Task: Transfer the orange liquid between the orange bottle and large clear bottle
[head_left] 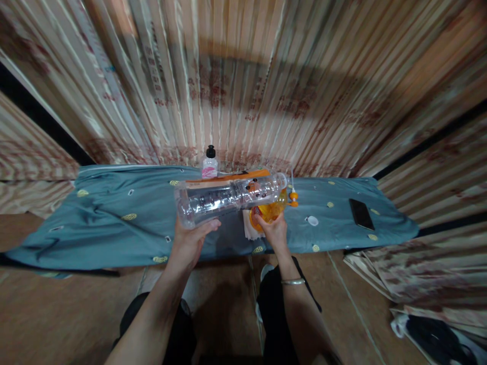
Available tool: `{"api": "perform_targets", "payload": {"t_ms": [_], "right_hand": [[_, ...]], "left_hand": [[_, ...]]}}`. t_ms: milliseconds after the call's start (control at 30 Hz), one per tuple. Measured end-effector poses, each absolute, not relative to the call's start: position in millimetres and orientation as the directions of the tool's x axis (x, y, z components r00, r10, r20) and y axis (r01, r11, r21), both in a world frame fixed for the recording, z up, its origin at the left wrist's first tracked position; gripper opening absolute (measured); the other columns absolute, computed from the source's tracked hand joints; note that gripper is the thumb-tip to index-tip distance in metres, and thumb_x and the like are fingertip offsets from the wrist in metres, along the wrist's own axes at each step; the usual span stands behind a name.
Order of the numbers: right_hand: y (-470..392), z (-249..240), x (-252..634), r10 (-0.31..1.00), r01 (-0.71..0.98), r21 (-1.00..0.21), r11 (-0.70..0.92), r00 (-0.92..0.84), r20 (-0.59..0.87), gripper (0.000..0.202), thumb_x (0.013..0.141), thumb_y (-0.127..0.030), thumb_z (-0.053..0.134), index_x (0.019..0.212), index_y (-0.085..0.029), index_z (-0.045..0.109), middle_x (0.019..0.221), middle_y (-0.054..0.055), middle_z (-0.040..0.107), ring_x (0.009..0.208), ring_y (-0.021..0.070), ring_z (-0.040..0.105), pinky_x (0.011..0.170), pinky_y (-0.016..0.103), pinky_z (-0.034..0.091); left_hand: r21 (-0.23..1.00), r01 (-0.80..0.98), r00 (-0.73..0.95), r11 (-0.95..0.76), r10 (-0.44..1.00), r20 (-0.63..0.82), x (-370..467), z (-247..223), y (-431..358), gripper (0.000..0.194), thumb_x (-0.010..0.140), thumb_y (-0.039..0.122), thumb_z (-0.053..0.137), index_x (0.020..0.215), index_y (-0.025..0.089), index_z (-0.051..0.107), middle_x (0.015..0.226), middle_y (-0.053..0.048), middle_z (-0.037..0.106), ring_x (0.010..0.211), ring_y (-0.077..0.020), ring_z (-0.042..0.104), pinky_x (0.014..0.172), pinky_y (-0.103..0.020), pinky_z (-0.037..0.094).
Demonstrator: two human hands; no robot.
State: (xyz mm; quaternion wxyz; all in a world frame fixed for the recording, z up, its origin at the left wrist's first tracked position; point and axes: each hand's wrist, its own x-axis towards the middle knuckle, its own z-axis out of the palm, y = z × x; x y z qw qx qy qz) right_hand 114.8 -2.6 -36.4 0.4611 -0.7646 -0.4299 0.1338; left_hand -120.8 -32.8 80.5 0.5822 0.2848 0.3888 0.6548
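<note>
My left hand [192, 241] is closed around the base of a large clear plastic bottle [213, 200], which lies nearly level in the air with its neck to the right. My right hand [274, 230] grips a smaller bottle of yellow-orange liquid [277, 205], tilted beneath the neck of the clear one. The two mouths are close together; whether they touch I cannot tell. An orange pump top [292, 197] with a thin tube is just to the right. Pale tissue or cloth [251, 230] shows under my right hand.
A bottle with a black cap [210, 165] stands at the back of the blue-green covered table [114, 223]. A dark phone [361, 214] and a white oval patch [312, 220] are on the right. A printed curtain [243, 91] hangs behind.
</note>
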Motion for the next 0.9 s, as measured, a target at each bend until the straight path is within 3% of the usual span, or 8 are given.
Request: {"api": "perform_targets", "payload": {"t_ms": [733,900], "right_hand": [[-1.8,-39.9,114.4,0.771,0.534,-0.822,-0.198,0.602,0.205,0.077,0.060,-0.064,0.085,0.116,-0.017,0.060,0.107,0.020,0.081,0.102,0.0399,0.078,0.083,0.046,0.060],[-1.2,-41.0,115.1,0.765,0.532,-0.821,-0.205,0.610,0.205,0.075,0.059,-0.063,0.085,0.114,-0.018,0.060,0.105,0.018,0.081,0.103,0.0393,0.078,0.082,0.044,0.061]], "left_hand": [[0.840,-0.543,-0.144,-0.013,0.987,-0.077,-122.8,73.4,-31.7,0.091,0.046,0.012,0.095,0.130,0.027,0.066,0.074,0.005,0.077,0.059,-0.0179,0.072,0.062,-0.030,0.056],[0.846,-0.532,-0.137,-0.028,0.989,-0.053,-122.1,74.1,-31.8,0.086,0.048,0.014,0.095,0.129,0.024,0.068,0.071,0.003,0.076,0.059,-0.0179,0.071,0.062,-0.030,0.056]]}}
